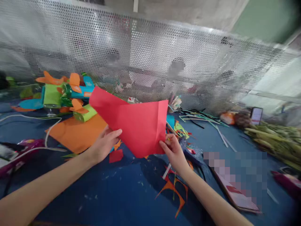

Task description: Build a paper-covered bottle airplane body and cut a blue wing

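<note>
A sheet of red paper (138,125) is held up above the blue table, bent along its left part and creased near its right edge. My left hand (103,146) grips its lower left edge, thumb in front and fingers behind. At the lower right corner, my right hand (172,150) pinches the sheet between thumb and fingers. Under my left hand lies a large orange paper sheet (75,133). A small red paper piece (116,156) rests on the table just below the held sheet.
Paper-wrapped bottles (53,94) with orange and blue cutouts stand at the back left. Orange paper scraps (172,188) lie near my right forearm. A pinkish, partly blurred flat object (240,191) sits at right. Behind hangs a perforated silvery sheet (150,53); a white cable (48,135) crosses the left.
</note>
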Demonstrator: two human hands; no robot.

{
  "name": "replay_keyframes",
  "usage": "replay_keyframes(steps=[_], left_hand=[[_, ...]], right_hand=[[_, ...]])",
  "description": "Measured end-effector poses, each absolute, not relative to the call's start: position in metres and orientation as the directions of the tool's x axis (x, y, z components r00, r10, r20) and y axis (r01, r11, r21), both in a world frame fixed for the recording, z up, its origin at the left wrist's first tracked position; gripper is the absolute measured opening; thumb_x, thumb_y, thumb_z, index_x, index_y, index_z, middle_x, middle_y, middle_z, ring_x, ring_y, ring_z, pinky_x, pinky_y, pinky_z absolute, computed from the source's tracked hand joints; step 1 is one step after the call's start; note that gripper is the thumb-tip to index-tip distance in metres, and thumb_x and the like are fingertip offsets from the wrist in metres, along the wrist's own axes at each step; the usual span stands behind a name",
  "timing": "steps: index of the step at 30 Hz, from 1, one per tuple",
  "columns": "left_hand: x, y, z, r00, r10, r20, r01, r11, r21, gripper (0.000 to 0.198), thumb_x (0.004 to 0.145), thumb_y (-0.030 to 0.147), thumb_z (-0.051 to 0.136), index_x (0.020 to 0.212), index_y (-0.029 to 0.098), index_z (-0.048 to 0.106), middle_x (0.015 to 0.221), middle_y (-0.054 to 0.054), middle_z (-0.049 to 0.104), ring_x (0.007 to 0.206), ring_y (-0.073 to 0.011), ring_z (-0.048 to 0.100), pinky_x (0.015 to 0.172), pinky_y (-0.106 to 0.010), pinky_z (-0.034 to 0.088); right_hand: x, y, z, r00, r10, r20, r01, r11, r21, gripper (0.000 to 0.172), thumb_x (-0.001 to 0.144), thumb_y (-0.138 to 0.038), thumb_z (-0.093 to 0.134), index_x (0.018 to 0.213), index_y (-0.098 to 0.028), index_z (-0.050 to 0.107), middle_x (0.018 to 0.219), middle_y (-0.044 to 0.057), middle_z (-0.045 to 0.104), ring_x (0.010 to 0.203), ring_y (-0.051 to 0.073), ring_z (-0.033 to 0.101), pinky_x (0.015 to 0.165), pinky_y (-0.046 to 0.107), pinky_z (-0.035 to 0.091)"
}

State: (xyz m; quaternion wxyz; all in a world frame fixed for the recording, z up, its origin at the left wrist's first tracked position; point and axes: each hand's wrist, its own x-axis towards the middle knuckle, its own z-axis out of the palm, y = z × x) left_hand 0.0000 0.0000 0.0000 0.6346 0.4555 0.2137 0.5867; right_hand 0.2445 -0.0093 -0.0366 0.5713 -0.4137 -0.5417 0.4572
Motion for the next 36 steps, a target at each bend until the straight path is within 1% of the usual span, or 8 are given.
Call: replay_keyframes(steps=[9,17,20,25,27,29,31,36], left_hand=[[0.008,0.002,-0.015,0.390,0.901,-0.187,-0.495,0.377,0.783,0.038,0.079,0.027,0.062,0.116,0.025,0.053,0.115,-0.004,0.062,0.098,-0.0195,0.061,0.081,-0.030,0.050],[-0.003,0.012,0.002,0.308,0.950,-0.050,-0.667,0.253,0.700,0.035,0.080,0.040,0.057,0.107,0.019,0.059,0.099,-0.005,0.068,0.096,-0.0219,0.062,0.079,-0.030,0.052],[-0.013,0.024,0.008,0.246,0.964,-0.098,-0.736,0.251,0.628,0.051,0.077,0.061,0.047,0.103,0.019,0.060,0.085,-0.005,0.070,0.090,-0.0253,0.064,0.076,-0.036,0.053],[0.001,0.036,-0.012,0.361,0.932,-0.033,-0.722,0.301,0.622,0.080,0.073,0.071,0.038,0.106,0.001,0.058,0.103,-0.022,0.064,0.108,-0.0305,0.055,0.093,-0.035,0.045],[0.018,0.038,-0.022,0.354,0.934,-0.039,-0.679,0.286,0.676,0.068,0.074,0.064,0.048,0.105,0.004,0.059,0.106,-0.019,0.063,0.110,-0.0290,0.054,0.097,-0.035,0.042],[0.036,0.039,-0.030,0.314,0.949,-0.037,-0.618,0.234,0.750,0.044,0.074,0.041,0.063,0.106,0.011,0.059,0.107,-0.012,0.065,0.109,-0.0243,0.055,0.098,-0.033,0.041],[0.050,0.040,-0.036,0.322,0.947,-0.014,-0.566,0.204,0.799,0.041,0.071,0.022,0.068,0.110,0.017,0.058,0.113,-0.008,0.063,0.111,-0.0228,0.054,0.098,-0.034,0.042],[0.059,0.043,-0.046,0.318,0.941,-0.116,-0.511,0.274,0.815,0.029,0.071,0.011,0.065,0.100,0.014,0.063,0.100,-0.009,0.068,0.091,-0.0226,0.064,0.088,-0.037,0.049]], right_hand=[[0.247,0.000,-0.048,-0.007,0.997,0.080,-0.006,0.080,-0.997,0.038,0.073,-0.043,0.063,0.098,-0.027,0.038,0.087,0.000,0.066,0.076,0.020,0.066,0.070,0.036,0.052],[0.246,0.017,-0.056,-0.005,0.994,0.110,0.006,0.110,-0.994,0.038,0.071,-0.041,0.063,0.093,-0.026,0.035,0.080,-0.002,0.066,0.069,0.018,0.067,0.066,0.034,0.053],[0.241,0.036,-0.051,0.072,0.992,0.106,-0.019,0.108,-0.994,0.040,0.067,-0.040,0.063,0.092,-0.025,0.035,0.072,-0.004,0.064,0.058,0.017,0.065,0.056,0.031,0.052],[0.232,0.067,-0.053,0.155,0.978,0.141,-0.018,0.146,-0.989,0.035,0.070,-0.038,0.054,0.094,-0.026,0.030,0.075,-0.005,0.064,0.058,0.016,0.065,0.055,0.031,0.053],[0.230,0.073,-0.059,0.153,0.975,0.164,0.019,0.163,-0.986,0.035,0.070,-0.038,0.053,0.093,-0.026,0.031,0.071,-0.005,0.062,0.054,0.015,0.063,0.054,0.031,0.053],[0.230,0.073,-0.065,0.126,0.973,0.193,0.071,0.185,-0.980,0.034,0.070,-0.038,0.053,0.094,-0.025,0.032,0.067,-0.006,0.061,0.052,0.015,0.063,0.053,0.031,0.052],[0.232,0.070,-0.067,0.085,0.971,0.222,0.134,0.210,-0.968,0.032,0.070,-0.037,0.051,0.095,-0.025,0.034,0.065,-0.005,0.061,0.054,0.016,0.063,0.054,0.031,0.052],[0.240,0.057,-0.057,0.014,0.954,0.300,0.346,0.277,-0.896,0.029,0.075,-0.032,0.049,0.100,-0.023,0.037,0.073,0.000,0.064,0.065,0.018,0.065,0.058,0.029,0.051]])
